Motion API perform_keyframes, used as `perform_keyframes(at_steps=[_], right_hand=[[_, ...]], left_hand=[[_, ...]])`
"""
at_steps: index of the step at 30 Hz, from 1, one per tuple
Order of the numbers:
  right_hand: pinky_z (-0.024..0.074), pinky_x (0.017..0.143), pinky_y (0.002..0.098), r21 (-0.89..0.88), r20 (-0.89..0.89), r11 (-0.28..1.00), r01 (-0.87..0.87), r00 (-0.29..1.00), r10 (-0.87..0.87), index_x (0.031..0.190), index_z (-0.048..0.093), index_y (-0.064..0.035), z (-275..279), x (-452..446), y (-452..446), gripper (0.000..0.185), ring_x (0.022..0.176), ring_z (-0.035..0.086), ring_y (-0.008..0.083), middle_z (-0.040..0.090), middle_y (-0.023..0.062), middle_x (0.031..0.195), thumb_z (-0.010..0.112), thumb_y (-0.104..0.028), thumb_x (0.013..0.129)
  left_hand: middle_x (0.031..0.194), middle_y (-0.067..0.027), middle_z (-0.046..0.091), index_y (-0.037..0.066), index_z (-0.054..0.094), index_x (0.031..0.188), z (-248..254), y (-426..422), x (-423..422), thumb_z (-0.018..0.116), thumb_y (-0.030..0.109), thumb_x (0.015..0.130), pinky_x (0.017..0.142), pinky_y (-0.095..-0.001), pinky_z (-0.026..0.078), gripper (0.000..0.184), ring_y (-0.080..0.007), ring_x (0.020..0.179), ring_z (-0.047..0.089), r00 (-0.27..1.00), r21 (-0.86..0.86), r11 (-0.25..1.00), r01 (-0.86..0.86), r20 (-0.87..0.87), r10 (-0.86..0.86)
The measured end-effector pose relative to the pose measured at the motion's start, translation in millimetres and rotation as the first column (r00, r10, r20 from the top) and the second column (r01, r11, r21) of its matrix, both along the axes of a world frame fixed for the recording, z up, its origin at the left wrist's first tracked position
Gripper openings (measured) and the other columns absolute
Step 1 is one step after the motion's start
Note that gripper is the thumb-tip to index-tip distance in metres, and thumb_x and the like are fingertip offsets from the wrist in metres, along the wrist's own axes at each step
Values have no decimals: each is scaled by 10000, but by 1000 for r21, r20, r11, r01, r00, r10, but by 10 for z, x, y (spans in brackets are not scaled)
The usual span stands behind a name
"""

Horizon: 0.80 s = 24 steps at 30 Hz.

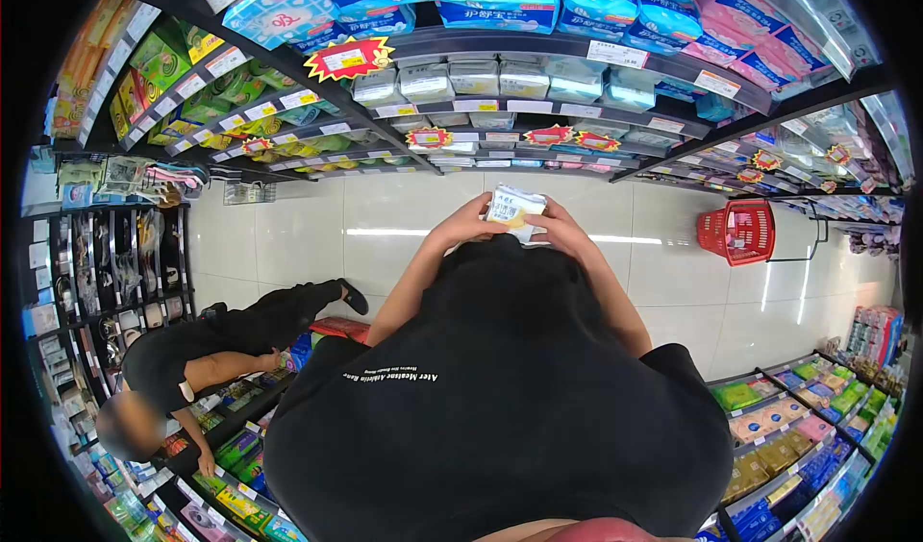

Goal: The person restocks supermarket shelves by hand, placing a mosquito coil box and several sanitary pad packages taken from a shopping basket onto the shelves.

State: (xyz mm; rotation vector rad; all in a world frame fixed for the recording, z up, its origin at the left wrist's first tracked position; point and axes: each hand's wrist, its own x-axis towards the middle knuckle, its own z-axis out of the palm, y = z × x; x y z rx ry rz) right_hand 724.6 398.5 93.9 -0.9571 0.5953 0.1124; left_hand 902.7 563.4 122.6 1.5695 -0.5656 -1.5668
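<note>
Between my two hands, in front of my chest, is a small white package with a yellow patch and dark printing. My left hand grips its left side, the thumb on its face. On the other side my right hand holds the right edge, fingers bent around it. Beyond the package, similar white packs stand in a row on the shelf, and neither hand touches them.
Ahead, shelves hold blue and pink packs. A red basket stands on the tiled floor to the right. Another person in black leans towards a low shelf at the lower left. More stocked shelves are at the lower right.
</note>
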Motion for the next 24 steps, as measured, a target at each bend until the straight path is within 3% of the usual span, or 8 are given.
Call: perform_keyframes(at_steps=[2, 5, 6, 9, 13, 19, 20, 24], right_hand=[[520, 904, 410, -23, 59, 998, -56, 997, 58, 1355, 422, -47, 50, -34, 8, 550, 1176, 565, 240, 544, 122, 1287, 680, -222, 903], [431, 1028, 518, 203, 151, 976, 74, 983, -106, 1425, 352, -34, 39, -57, 83, 594, 1292, 473, 291, 474, 167, 1393, 601, -299, 956], [433, 1023, 479, 269, 114, 957, 105, 984, -140, 1417, 375, -47, -57, -50, 91, 580, 1277, 478, 278, 513, 152, 1345, 574, -355, 967], [445, 1016, 484, 378, 65, 925, 40, 995, -70, 1436, 348, -30, -38, -12, 74, 615, 1245, 511, 303, 501, 166, 1364, 573, -350, 962], [484, 972, 467, 332, 98, 943, 29, 993, -65, 1389, 384, -13, -52, 20, 204, 561, 1169, 563, 310, 518, 170, 1329, 591, -279, 940], [505, 939, 442, 53, 91, 987, 153, 983, -157, 1348, 420, -24, 323, 102, 460, 494, 1174, 563, 277, 553, 149, 1278, 598, -205, 925], [514, 918, 411, 18, 102, 991, 134, 986, -135, 1344, 419, -33, 358, 104, 475, 512, 1167, 551, 242, 533, 145, 1262, 624, -233, 920], [499, 939, 449, 74, 122, 977, 202, 970, -210, 1352, 401, -47, 261, 144, 619, 517, 1189, 540, 262, 519, 138, 1289, 612, -273, 938]], left_hand=[[1204, -95, 598, 22, 436, 1383, 18, -7, 13, 812, 166, 751, 820, -288, 524, 750, -173, 989, 612, 999, -80, 997, 0, 35, 2], [1202, -102, 603, 10, 489, 1344, -159, 0, -60, 812, 147, 744, 835, -293, 527, 695, -174, 1005, 611, 991, -253, 966, -56, 107, 86], [1200, -106, 605, 7, 497, 1338, -230, 9, -99, 812, 143, 743, 836, -295, 528, 687, -174, 1012, 609, 983, -294, 952, -89, 130, 132], [1204, -116, 605, 3, 502, 1330, -320, 108, -137, 811, 119, 740, 867, -311, 512, 676, -172, 1049, 596, 959, -324, 934, -149, 182, 216], [1143, -107, 626, -28, 524, 1284, -128, 179, -81, 810, 217, 756, 909, -313, 472, 649, -189, 1037, 594, 955, -360, 923, -137, 201, 220], [1113, -96, 598, 39, 504, 1272, 102, 254, 93, 706, 414, 869, 954, -338, 452, 586, -185, 1081, 564, 978, -139, 970, -197, 45, 205], [1107, -105, 593, 45, 485, 1281, 97, 261, 142, 720, 418, 860, 912, -337, 485, 609, -192, 1070, 576, 983, -100, 978, -183, 12, 185], [1079, -112, 603, 23, 487, 1273, 88, 340, 171, 774, 438, 801, 806, -328, 533, 690, -189, 1018, 602, 961, -92, 960, -265, 62, 271]])
